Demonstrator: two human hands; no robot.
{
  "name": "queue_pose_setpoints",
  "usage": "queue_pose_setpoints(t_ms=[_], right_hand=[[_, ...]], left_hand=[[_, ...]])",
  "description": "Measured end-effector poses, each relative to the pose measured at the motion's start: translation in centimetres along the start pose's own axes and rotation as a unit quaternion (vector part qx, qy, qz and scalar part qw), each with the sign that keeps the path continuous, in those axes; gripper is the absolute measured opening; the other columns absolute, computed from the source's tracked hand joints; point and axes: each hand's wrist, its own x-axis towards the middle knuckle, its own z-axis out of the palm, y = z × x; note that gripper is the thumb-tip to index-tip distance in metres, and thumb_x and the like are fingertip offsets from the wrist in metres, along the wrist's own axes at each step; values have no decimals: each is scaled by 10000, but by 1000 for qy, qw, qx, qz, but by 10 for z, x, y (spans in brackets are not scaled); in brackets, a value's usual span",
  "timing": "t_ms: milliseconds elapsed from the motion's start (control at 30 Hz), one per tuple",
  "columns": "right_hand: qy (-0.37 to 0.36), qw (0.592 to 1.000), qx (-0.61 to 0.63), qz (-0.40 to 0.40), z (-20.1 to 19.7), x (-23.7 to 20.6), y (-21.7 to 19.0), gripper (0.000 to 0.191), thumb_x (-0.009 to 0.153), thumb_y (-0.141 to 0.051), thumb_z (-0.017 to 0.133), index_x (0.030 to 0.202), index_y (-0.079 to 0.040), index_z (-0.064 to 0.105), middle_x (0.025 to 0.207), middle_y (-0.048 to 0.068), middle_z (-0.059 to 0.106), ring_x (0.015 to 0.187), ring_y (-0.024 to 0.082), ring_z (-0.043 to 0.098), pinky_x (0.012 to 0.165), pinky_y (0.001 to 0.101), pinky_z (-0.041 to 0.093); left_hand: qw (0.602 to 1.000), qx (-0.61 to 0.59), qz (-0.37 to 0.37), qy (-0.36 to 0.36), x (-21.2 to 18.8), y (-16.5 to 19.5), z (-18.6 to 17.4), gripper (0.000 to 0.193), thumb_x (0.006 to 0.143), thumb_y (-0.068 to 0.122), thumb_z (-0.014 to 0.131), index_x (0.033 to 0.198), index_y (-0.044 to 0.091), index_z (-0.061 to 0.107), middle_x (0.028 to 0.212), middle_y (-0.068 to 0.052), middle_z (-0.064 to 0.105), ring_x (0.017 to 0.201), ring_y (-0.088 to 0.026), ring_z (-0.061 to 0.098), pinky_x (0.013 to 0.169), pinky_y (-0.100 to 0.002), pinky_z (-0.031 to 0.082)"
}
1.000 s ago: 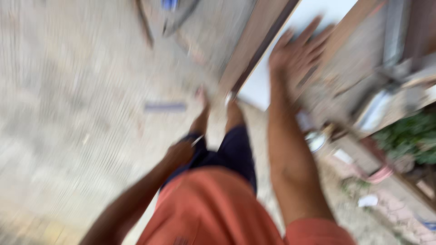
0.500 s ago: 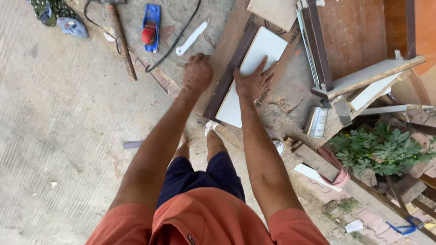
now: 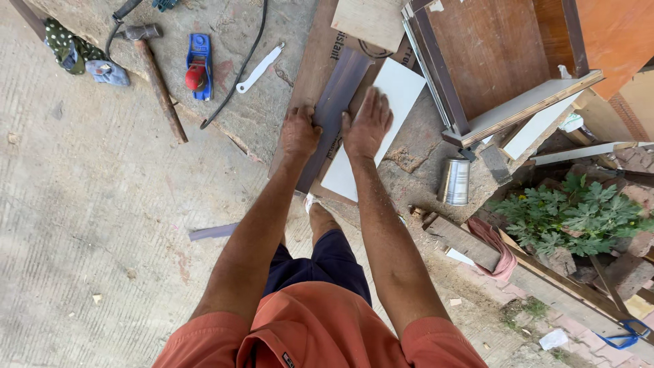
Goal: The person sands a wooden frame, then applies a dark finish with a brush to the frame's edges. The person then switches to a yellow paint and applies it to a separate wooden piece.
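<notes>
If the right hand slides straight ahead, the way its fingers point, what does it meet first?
The right hand lies flat on the white panel. Going on, it would likely reach that panel's far edge, then the stacked boards.

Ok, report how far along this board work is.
Done, apparently: the dark strip lies along the white board's left edge. In hand: the left hand presses the strip and the right hand lies flat on the board. Left: the hammer and blue plane lie untouched; no fastening visible.
</notes>
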Motion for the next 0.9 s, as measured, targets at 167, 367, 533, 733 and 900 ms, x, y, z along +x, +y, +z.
queue_pose_setpoints(t_ms=[167,367,533,733,900], right_hand=[[-124,986,69,92,-12,26,-25,1020,880,-285,803,1632,-97,139,1508,71,562,1382,309,496,1127,564,382],[-98,951,188,226,-37,50,-59,1040,818,-200,803,1596,-12,138,1301,125,668,1176,321,587,1102,467,421],[-127,865,410,262,-41,64,-61,490,939,-261,662,1371,-42,596,1089,87,754,965,193,726,930,352,588],[-109,771,615,124,-66,17,-52,235,1069,-171,647,1212,5,708,996,7,680,876,84,580,793,269,494],[-126,692,700,122,-124,-26,-66,167,1041,-111,639,1175,-30,696,987,-18,703,863,51,598,796,204,531]], left_hand=[[999,28,29,-9,-4,0,-4,395,796,144,856,1150,149,681,1260,-104,602,1214,-323,579,1052,-428,486],[997,-39,69,16,-14,3,-14,569,774,92,855,1288,119,613,1209,-106,611,1168,-325,586,1051,-424,493],[985,-167,44,-19,-4,-2,-21,614,774,120,844,1322,62,573,1223,-106,585,1074,-241,661,1006,-339,563],[890,-411,198,27,0,-12,-70,323,970,187,764,1221,3,678,1083,-47,708,946,-104,653,820,-253,561],[837,-501,184,-119,-45,-6,-119,203,973,153,760,1098,3,705,913,25,690,814,-34,584,697,-190,507]])
